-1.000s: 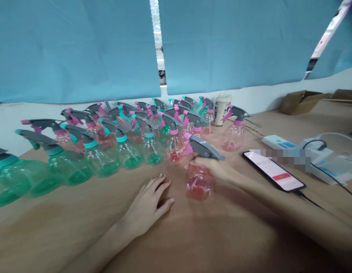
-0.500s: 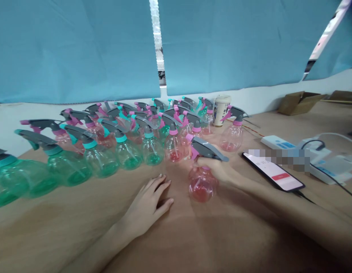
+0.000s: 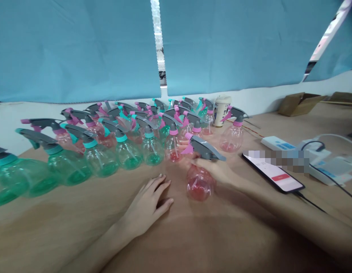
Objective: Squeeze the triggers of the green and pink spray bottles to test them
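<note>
My right hand [image 3: 211,168] is closed round the neck of a pink spray bottle [image 3: 200,187] with a grey and pink trigger head, near the middle of the table. The bottle's base appears close to the tabletop; whether it touches is unclear. To its left, my left hand [image 3: 144,206] lies on the table with its fingers spread, holding nothing. Just beyond the held bottle stands another pink bottle [image 3: 174,148], beside a green bottle [image 3: 152,151].
Several green and pink spray bottles fill the left and back of the wooden table [image 3: 113,212]. One pink bottle [image 3: 231,137] stands near a paper cup [image 3: 222,110]. On the right lie a phone [image 3: 271,170], a power strip [image 3: 280,143] with cables and a cardboard box [image 3: 299,103].
My right hand and the pink bottle have shifted slightly to the left, and its trigger head has moved left too. My left hand has stayed still.
</note>
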The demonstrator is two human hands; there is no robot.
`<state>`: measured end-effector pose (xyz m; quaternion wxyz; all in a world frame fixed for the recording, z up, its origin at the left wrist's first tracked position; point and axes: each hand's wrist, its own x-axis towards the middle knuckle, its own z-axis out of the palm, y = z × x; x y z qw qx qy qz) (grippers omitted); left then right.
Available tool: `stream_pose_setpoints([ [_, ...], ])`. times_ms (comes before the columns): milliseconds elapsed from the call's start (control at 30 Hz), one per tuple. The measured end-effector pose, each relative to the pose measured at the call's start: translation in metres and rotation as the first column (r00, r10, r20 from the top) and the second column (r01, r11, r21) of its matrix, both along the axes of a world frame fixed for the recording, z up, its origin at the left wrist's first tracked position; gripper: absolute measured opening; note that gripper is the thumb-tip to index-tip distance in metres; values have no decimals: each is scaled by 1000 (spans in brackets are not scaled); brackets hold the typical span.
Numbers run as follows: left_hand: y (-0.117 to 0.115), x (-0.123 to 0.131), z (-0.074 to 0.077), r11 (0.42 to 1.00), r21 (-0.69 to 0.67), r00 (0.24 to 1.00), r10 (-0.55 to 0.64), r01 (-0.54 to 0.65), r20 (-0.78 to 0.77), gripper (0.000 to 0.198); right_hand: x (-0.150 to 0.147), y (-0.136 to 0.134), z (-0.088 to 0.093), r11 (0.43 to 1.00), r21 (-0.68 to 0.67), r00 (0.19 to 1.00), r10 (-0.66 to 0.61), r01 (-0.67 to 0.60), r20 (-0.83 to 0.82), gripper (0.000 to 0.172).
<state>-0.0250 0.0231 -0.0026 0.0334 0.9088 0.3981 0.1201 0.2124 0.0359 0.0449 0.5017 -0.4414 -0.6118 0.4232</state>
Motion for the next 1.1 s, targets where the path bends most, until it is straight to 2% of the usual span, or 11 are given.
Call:
stream_pose_setpoints([
  [133, -1, 1, 1, 1000, 5, 1000, 3, -3, 1, 44, -1, -3, 9, 996, 79, 997, 34, -39, 67, 13],
  [433, -2, 0, 1, 1000, 4, 1000, 4, -4, 2, 45, 0, -1, 13, 997, 50, 993, 50, -56, 109, 9],
  [567, -2, 0, 1, 1000, 3, 1000, 3, -3, 1, 45, 0, -1, 14, 999, 31, 984, -14, 9, 180, 3],
  [667, -2, 1, 1, 1000, 9, 1000, 3, -3, 9, 45, 0, -1, 15, 1000, 30, 974, -12, 6, 225, 3],
  [700, -2, 0, 1, 1000, 12, 1000, 3, -3, 14, 44, 0, -1, 16, 999, 37, 976, -2, -6, 219, 1],
  [800, -2, 0, 0, 1000, 15, 1000, 5, -5, 21, 44, -1, 0, 17, 997, 47, 985, 46, -55, 167, 10],
  [900, -2, 0, 0, 1000, 8, 1000, 7, -7, 9, 44, -3, 0, 17, 994, 37, 989, 94, -99, 117, 6],
  [967, -2, 0, 0, 1000, 3, 1000, 5, -5, 7, 44, -5, -1, 15, 998, 21, 993, 51, -54, 102, 3],
  [1100, -2, 1, 1, 1000, 7, 1000, 1, -1, 28, 44, -8, -3, 9, 992, 3, 990, -125, 125, 67, 4],
])
